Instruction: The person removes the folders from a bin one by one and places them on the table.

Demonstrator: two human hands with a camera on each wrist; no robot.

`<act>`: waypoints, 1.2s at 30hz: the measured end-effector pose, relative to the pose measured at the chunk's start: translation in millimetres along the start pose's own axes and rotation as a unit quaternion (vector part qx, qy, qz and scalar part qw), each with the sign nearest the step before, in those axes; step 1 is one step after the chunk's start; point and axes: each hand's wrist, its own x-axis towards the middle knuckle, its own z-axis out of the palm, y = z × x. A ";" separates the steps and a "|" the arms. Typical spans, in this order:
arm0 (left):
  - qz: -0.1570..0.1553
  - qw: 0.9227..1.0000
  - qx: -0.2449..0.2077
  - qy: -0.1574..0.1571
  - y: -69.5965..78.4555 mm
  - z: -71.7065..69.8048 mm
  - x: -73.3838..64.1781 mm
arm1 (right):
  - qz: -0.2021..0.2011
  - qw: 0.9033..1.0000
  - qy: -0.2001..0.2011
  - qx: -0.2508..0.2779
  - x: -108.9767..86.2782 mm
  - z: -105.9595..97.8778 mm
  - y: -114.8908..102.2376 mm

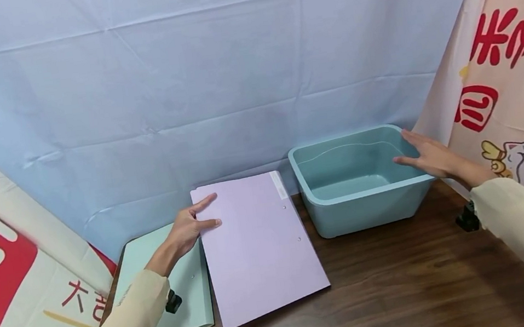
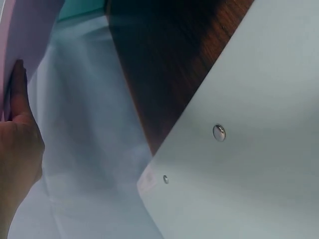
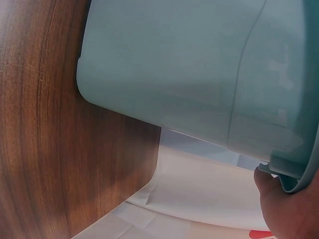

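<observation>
My left hand (image 1: 186, 230) grips the left edge of a lilac file folder (image 1: 259, 252), with the thumb and a finger spread on its top face. The folder is tilted, its near edge off the table with a shadow below. Under my left forearm lies a mint-green file folder (image 1: 184, 290); its metal rivets show in the left wrist view. At the right end of a blue-green plastic bin (image 1: 363, 213), my right hand (image 1: 432, 156) holds the rim. In the right wrist view, a fingertip (image 3: 261, 179) hooks below the rim's outer side.
The dark wooden table (image 1: 382, 280) carries everything. A light blue cloth (image 1: 211, 81) hangs behind it. Printed cloth banners stand at the left (image 1: 25, 294) and right (image 1: 507, 98). Inside the bin, its bare floor shows.
</observation>
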 end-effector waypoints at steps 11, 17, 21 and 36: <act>-0.052 0.998 0.026 0.003 -17.1 -1.1 13.0 | 0.000 1.000 0.002 0.004 0.5 0.4 -0.6; -0.068 0.997 0.045 0.000 -25.1 0.9 20.2 | 0.001 1.000 0.003 0.010 0.5 0.7 -0.5; -0.079 0.996 0.043 -0.006 -29.3 2.2 23.0 | 0.005 1.000 0.000 0.006 -0.1 1.1 -0.5; -0.099 0.992 0.069 -0.028 -46.0 12.2 33.3 | -0.001 1.000 0.005 0.002 -2.7 0.4 -3.2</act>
